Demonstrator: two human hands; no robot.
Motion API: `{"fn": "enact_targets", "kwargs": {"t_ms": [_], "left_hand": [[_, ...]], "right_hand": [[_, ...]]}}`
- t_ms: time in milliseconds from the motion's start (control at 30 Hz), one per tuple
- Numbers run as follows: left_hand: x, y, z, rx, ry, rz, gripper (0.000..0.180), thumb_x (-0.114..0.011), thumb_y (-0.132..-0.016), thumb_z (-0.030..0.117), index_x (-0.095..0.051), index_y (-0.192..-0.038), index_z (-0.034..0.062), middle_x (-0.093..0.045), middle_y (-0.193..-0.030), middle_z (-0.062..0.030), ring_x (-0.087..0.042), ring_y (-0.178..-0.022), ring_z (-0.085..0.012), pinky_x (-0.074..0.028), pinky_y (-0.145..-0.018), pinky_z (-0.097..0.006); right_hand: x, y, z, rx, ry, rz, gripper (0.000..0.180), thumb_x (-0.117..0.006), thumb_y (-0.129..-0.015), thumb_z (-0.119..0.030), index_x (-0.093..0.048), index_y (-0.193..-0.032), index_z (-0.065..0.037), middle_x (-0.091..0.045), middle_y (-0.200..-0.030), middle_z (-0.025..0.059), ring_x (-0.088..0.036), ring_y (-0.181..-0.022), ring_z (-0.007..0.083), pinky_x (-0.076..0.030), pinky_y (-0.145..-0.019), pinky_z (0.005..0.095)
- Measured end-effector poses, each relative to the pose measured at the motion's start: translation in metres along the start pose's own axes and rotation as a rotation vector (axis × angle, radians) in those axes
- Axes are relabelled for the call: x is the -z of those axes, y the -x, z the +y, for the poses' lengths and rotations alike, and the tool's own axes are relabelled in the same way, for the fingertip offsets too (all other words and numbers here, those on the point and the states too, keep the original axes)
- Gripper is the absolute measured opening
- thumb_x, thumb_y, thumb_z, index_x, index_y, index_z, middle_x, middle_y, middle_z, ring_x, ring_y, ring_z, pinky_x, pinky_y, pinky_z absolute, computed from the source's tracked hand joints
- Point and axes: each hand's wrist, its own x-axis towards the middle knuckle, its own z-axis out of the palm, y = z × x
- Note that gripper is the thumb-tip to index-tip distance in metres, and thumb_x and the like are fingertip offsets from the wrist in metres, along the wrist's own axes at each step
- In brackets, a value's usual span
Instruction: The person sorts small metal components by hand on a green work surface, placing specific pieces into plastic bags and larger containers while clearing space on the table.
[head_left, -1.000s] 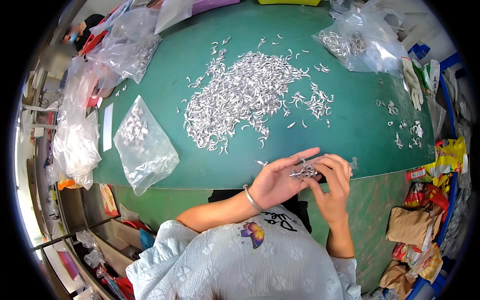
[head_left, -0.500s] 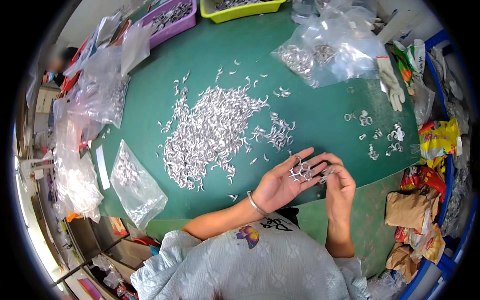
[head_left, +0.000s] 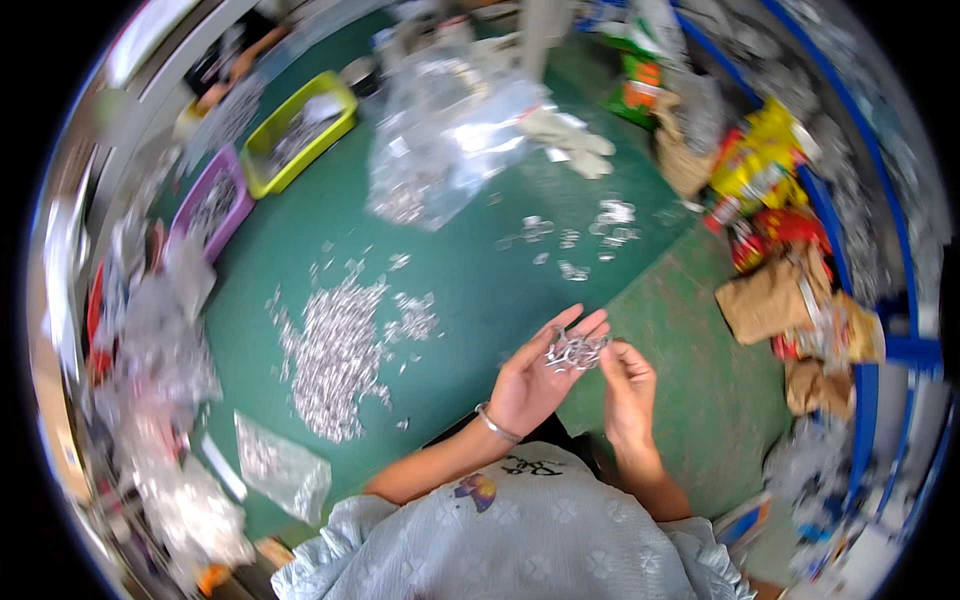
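Palm up with its fingers stretched out, my left hand (head_left: 525, 390) holds a small heap of silver metal rings (head_left: 575, 350) on its palm and fingers. My right hand (head_left: 630, 390) is closed in a pinch at the right edge of that heap, thumb and fingertips on a ring; blur hides its exact shape. Both hands are over the table's near edge. On the green table (head_left: 470, 290), to the left, lies a large pile of small curved silver pieces (head_left: 335, 360), with a smaller group (head_left: 415, 318) beside it. Beyond my hands are several loose clusters of rings (head_left: 615, 218).
A clear plastic bag of metal parts (head_left: 410, 200) and a pale work glove (head_left: 570, 140) lie at the back. Yellow-green (head_left: 335, 115) and purple (head_left: 240, 208) trays hold parts at far left. Another bag (head_left: 285, 475) is near left. A blue-framed shelf (head_left: 865, 350) with packages stands right.
The view has swung to the right, so the table contents appear shifted left. My right hand has come up against the rings in my left palm, where more rings now show.
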Motion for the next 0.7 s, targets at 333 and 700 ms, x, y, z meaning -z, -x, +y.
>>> {"fn": "enact_targets", "kwargs": {"t_ms": [333,700], "left_hand": [[-0.041,-0.069,-0.127,0.392,-0.434,-0.176,0.060,-0.050,-0.086,-0.006,-0.030,-0.143,-0.0014,-0.033,-0.148,-0.0245,-0.033,-0.138,-0.0337,-0.026,-0.115,-0.048],[-0.114,-0.136,-0.296,0.808,-0.657,-0.370,0.060,-0.051,-0.086,-0.005,-0.031,-0.143,-0.0019,-0.036,-0.146,-0.0240,-0.039,-0.134,-0.0312,-0.033,-0.110,-0.046]], "right_hand": [[0.129,0.017,-0.026,0.210,0.004,0.363,0.008,-0.065,-0.090,-0.006,-0.069,-0.094,-0.001,-0.068,-0.090,0.0034,-0.059,-0.083,0.0083,-0.048,-0.076,0.0253],[0.258,0.058,-0.106,0.374,0.214,0.901,0.020,-0.069,-0.086,-0.007,-0.065,-0.104,0.001,-0.068,-0.094,0.0064,-0.059,-0.089,0.0111,-0.046,-0.081,0.0263]]}}
